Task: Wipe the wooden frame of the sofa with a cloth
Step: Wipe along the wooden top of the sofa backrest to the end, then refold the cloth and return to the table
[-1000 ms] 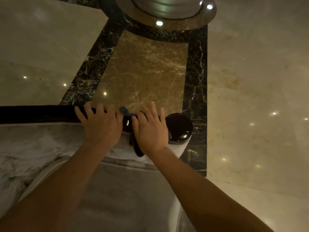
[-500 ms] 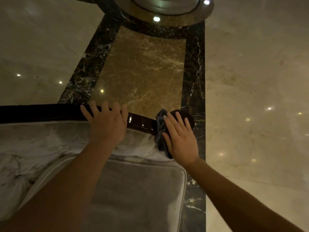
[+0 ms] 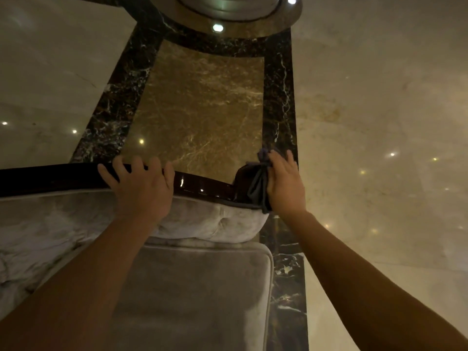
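The person leans over the back of a sofa, looking down past it to the marble floor (image 3: pixel 367 110). The left hand (image 3: pixel 141 188) lies open and flat on the dark, glossy wooden frame (image 3: pixel 202 184), its fingers (image 3: pixel 121 164) spread and curled over the far edge; it holds nothing and, by the look of it, serves to brace the body while the other arm reaches out. The right hand (image 3: pixel 285 184) presses a dark cloth (image 3: pixel 258 183) against the rounded end of the frame at the sofa's right corner, fingers extended and wrapped against the outer side, so the cloth is pinched between palm and wood. The cloth is bunched, with a twisted tip poking up beyond the fingertips and a tail hanging toward the pale padded backrest (image 3: pixel 215 221). That grip suits rubbing a curved knob, where a flat pass would miss the sides. Below the backrest sits the grey seat cushion (image 3: pixel 197 295). No container is in view. The stretch of frame between the hands shines with small reflections, though whether it is clean cannot be told.
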`<state>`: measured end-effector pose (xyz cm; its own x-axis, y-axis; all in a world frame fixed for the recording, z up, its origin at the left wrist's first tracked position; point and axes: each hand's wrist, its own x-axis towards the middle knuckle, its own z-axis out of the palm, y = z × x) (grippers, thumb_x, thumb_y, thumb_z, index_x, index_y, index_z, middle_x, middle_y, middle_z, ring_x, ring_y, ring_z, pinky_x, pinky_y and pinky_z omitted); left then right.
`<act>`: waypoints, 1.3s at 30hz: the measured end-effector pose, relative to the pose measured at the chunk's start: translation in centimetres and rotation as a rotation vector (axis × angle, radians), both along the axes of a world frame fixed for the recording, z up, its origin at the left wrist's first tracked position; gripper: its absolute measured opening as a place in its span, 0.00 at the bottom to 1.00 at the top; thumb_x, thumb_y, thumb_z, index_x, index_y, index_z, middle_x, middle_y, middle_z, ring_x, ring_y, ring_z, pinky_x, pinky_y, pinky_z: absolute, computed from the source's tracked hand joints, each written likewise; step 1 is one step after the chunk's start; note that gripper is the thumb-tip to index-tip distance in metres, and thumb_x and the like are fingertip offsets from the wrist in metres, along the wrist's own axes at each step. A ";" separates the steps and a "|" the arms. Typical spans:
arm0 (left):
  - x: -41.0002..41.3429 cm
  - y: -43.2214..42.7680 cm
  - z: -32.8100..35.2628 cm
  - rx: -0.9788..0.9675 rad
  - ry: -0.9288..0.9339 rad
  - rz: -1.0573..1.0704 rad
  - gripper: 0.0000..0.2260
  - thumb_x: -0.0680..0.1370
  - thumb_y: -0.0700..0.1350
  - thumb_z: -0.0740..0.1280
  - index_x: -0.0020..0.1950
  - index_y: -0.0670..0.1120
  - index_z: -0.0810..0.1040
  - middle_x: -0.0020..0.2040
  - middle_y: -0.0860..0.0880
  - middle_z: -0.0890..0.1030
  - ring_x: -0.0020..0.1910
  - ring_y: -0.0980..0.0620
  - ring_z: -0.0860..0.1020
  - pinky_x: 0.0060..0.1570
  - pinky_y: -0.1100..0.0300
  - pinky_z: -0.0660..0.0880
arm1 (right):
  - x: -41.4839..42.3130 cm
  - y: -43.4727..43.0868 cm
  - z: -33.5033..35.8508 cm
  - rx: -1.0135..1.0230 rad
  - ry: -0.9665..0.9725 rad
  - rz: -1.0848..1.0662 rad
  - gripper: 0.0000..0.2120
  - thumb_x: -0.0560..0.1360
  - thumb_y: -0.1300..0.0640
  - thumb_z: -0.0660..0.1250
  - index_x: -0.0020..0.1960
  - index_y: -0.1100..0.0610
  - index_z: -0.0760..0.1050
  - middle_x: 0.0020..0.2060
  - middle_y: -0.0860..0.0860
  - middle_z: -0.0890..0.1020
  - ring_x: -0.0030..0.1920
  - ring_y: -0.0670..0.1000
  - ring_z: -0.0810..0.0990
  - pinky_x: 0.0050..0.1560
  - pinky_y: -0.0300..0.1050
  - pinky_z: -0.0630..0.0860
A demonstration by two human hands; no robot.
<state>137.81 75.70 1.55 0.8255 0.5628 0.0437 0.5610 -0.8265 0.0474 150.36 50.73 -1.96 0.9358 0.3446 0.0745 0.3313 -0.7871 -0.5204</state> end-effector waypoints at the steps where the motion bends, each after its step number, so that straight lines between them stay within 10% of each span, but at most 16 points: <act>1: 0.0 0.0 -0.2 0.005 -0.012 0.002 0.23 0.83 0.54 0.50 0.49 0.38 0.76 0.53 0.32 0.77 0.64 0.26 0.66 0.66 0.23 0.50 | 0.2 0.1 0.0 0.088 0.078 -0.133 0.18 0.84 0.57 0.55 0.73 0.55 0.68 0.73 0.57 0.72 0.79 0.60 0.56 0.74 0.65 0.64; 7: 0.0 0.2 -0.9 0.030 -0.053 -0.004 0.21 0.83 0.54 0.51 0.49 0.39 0.75 0.53 0.32 0.77 0.63 0.26 0.66 0.65 0.23 0.51 | -4.2 0.4 -1.2 -0.081 -0.214 0.212 0.19 0.78 0.63 0.61 0.69 0.60 0.73 0.72 0.57 0.74 0.77 0.60 0.63 0.79 0.60 0.52; 10: 0.1 0.4 -1.1 0.042 -0.046 -0.001 0.21 0.83 0.54 0.51 0.48 0.39 0.75 0.52 0.32 0.77 0.63 0.26 0.67 0.65 0.22 0.51 | -0.2 -1.4 -0.8 -0.149 -0.146 0.382 0.18 0.81 0.60 0.60 0.70 0.57 0.72 0.68 0.57 0.77 0.71 0.59 0.72 0.71 0.56 0.68; 13: 0.1 0.4 -1.0 0.022 0.029 0.008 0.22 0.82 0.55 0.51 0.49 0.39 0.75 0.55 0.32 0.77 0.64 0.26 0.66 0.66 0.23 0.50 | 1.8 -1.0 -0.3 0.071 0.254 -0.148 0.14 0.85 0.55 0.53 0.64 0.58 0.72 0.50 0.57 0.80 0.48 0.58 0.79 0.43 0.46 0.69; 21: 0.6 -0.7 2.3 -0.290 0.382 0.088 0.32 0.80 0.63 0.43 0.78 0.45 0.54 0.80 0.39 0.50 0.77 0.33 0.41 0.74 0.34 0.40 | -8.1 -1.0 3.1 0.716 0.656 -0.634 0.13 0.85 0.56 0.54 0.64 0.53 0.74 0.58 0.54 0.80 0.51 0.50 0.77 0.52 0.48 0.74; 25: -2.1 -8.7 5.2 -0.818 0.071 0.128 0.29 0.81 0.60 0.54 0.78 0.47 0.56 0.79 0.40 0.56 0.77 0.37 0.56 0.74 0.40 0.56 | -10.0 -2.5 7.6 1.261 1.165 -0.562 0.14 0.84 0.57 0.56 0.66 0.54 0.74 0.61 0.59 0.80 0.60 0.60 0.80 0.54 0.55 0.80; 30: -9.6 -14.2 11.3 -1.917 -0.227 0.683 0.29 0.72 0.68 0.64 0.65 0.51 0.78 0.62 0.43 0.81 0.61 0.41 0.79 0.63 0.43 0.75 | -13.9 -2.8 14.1 1.217 1.537 -0.335 0.19 0.79 0.50 0.62 0.67 0.55 0.78 0.62 0.61 0.81 0.61 0.62 0.82 0.56 0.57 0.81; 39: -30.5 -19.3 21.2 -1.754 -0.799 0.842 0.14 0.78 0.43 0.67 0.63 0.40 0.79 0.56 0.40 0.84 0.53 0.42 0.83 0.53 0.47 0.80 | -28.5 -2.8 23.5 0.913 1.698 0.108 0.29 0.72 0.37 0.70 0.64 0.57 0.81 0.62 0.59 0.82 0.62 0.60 0.81 0.66 0.57 0.75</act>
<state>107.28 56.44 22.75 0.4849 0.5371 -0.6902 0.1539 0.7245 0.6718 121.87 47.97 21.52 0.1932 0.7861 -0.5872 -0.8647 -0.1464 -0.4804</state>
